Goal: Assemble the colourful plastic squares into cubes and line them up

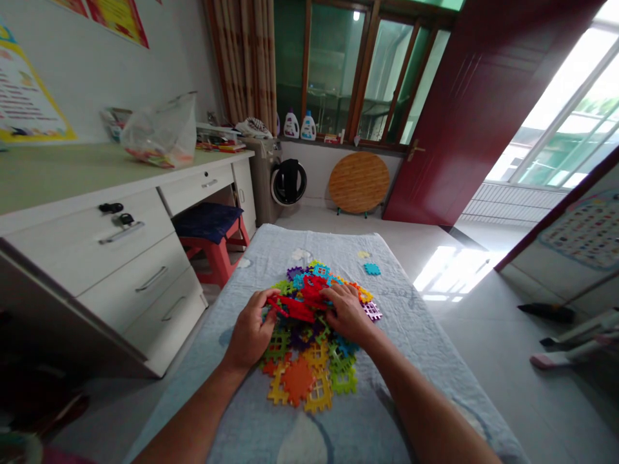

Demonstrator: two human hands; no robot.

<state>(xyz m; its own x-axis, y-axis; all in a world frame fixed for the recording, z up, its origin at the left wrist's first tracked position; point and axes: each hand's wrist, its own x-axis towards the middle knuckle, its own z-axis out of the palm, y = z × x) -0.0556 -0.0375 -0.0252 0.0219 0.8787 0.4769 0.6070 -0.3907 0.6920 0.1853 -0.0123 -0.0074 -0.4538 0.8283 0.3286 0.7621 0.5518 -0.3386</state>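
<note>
My left hand point(250, 330) is closed, its thumb and fingers pinching the left end of red plastic interlocking building pieces point(298, 309), which are tilted above a pile. My right hand point(349, 313) is closed with curled fingers on the right side of the red pieces. Below and around them spreads a heap of notched square pieces in several colours. An orange solid piece point(298, 380) and a yellow window-frame piece point(319, 392) lie at its near side. Green pieces point(344, 380) are beside these, and a purple lattice piece point(372, 310) lies right of my right hand.
The pieces lie on a table covered with a light blue cloth point(251, 412). One turquoise piece point(372, 269) sits apart at the far right. Left stand a white desk point(145, 270) with a plastic bag point(162, 135) on it and a red stool point(220, 258).
</note>
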